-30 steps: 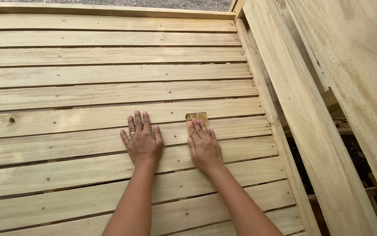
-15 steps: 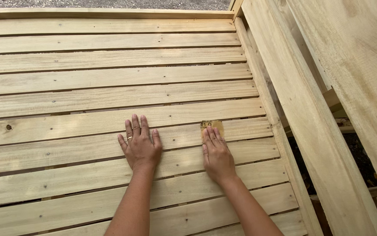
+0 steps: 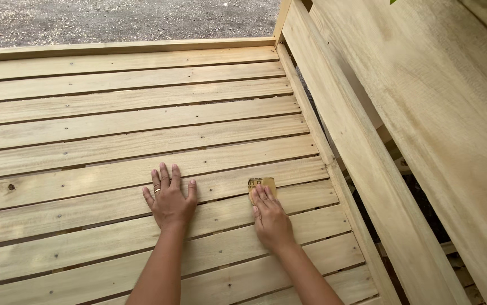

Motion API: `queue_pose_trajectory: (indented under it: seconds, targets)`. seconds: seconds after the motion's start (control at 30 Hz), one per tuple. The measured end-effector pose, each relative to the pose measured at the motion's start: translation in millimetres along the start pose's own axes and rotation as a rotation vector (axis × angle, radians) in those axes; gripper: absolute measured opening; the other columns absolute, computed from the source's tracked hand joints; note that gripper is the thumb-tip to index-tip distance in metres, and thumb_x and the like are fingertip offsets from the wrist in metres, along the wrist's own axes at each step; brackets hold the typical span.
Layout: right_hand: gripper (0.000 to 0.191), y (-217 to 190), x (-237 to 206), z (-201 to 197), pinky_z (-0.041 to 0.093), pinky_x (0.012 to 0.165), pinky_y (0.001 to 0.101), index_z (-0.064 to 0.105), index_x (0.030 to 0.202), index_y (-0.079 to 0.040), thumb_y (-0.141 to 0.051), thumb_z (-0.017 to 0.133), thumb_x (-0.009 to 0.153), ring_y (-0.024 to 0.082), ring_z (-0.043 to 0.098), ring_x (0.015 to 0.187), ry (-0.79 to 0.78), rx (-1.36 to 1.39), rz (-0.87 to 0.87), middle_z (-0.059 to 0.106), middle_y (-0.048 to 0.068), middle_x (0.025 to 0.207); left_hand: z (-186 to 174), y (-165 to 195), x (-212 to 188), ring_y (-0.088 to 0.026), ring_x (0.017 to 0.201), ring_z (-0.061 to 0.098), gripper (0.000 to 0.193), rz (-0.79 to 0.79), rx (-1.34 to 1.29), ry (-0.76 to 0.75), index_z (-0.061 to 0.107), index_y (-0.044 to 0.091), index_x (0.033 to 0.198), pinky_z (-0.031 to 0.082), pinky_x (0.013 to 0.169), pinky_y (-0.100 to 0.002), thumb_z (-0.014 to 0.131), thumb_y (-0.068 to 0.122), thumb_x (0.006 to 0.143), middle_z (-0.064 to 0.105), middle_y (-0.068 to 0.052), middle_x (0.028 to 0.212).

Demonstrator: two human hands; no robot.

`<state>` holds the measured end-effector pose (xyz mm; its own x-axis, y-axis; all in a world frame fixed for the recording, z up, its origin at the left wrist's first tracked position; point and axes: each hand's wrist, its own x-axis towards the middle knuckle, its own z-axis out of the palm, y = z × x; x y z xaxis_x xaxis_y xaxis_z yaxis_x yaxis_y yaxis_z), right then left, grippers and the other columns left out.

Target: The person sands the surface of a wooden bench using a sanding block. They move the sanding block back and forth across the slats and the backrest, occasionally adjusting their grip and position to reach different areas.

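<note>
My left hand [image 3: 170, 199] lies flat with fingers spread on a pale wooden slat of the slatted platform [image 3: 85, 130]; a ring sits on one finger. My right hand [image 3: 270, 217] lies flat to the right of it, its fingertips pressing a small tan sandpaper sheet [image 3: 261, 184] against a slat. Most of the sheet is hidden under the fingers; only its far edge shows. Both forearms enter from the bottom edge.
A long wooden side rail [image 3: 334, 164] borders the slats on the right. Beyond it lean wide pale planks [image 3: 424, 113], with a dark gap [image 3: 418, 209] below them. Gravel ground [image 3: 113, 20] lies past the platform's far edge.
My right hand slid the sandpaper to the right, then back a little toward me. My left hand stayed planted flat on the slats. The view has tilted, showing more gravel at the top.
</note>
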<state>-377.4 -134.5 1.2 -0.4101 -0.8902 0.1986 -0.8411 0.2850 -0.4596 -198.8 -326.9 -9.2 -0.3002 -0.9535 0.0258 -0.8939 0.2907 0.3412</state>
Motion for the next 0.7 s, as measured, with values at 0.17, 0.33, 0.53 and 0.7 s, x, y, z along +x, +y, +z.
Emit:
queue_pose_trajectory:
  seconds: [0.17,0.33,0.53,0.7]
  targets:
    - [0.038,-1,-24,-37,0.056,0.087,0.0369,0.076,0.118,0.001,-0.030,0.062,0.101,0.025,0.068,0.094,-0.171,0.849,0.549,0.079,0.012,0.098,-1,23,-26,-0.020,0.155,0.033,0.061,0.256,-0.495,-0.061,0.060,0.021,0.144,0.014,0.128,-0.052,0.056,0.057,0.095,0.046,-0.001,0.162]
    - [0.034,6,-8,-55,0.058,0.078,0.0337,0.072,0.103,0.000,-0.034,0.067,0.100,0.018,0.069,0.086,0.012,1.553,0.654,0.075,0.008,0.094,-2,79,-69,-0.026,0.104,0.072,0.043,0.109,-1.185,-0.757,0.074,-0.001,0.120,0.057,0.091,-0.039,0.079,0.032,0.092,0.078,-0.017,0.106]
    - [0.034,65,-30,-79,0.057,0.094,0.0372,0.070,0.120,-0.008,-0.033,0.057,0.101,0.021,0.071,0.105,0.235,0.376,0.687,0.075,0.006,0.113,-18,122,-53,-0.043,0.091,0.069,0.033,0.020,-0.569,-0.367,0.078,0.015,0.140,0.057,0.078,-0.050,0.064,0.024,0.112,0.076,-0.028,0.092]
    - [0.037,103,-51,-67,0.042,0.112,0.0449,0.060,0.128,-0.005,-0.023,0.057,0.096,0.035,0.048,0.138,0.291,-0.181,0.261,0.057,0.016,0.143,30,158,-34,-0.031,0.137,0.046,0.058,0.567,-0.183,-0.068,0.048,0.003,0.146,0.039,0.107,-0.047,0.061,0.012,0.090,0.047,-0.015,0.155]
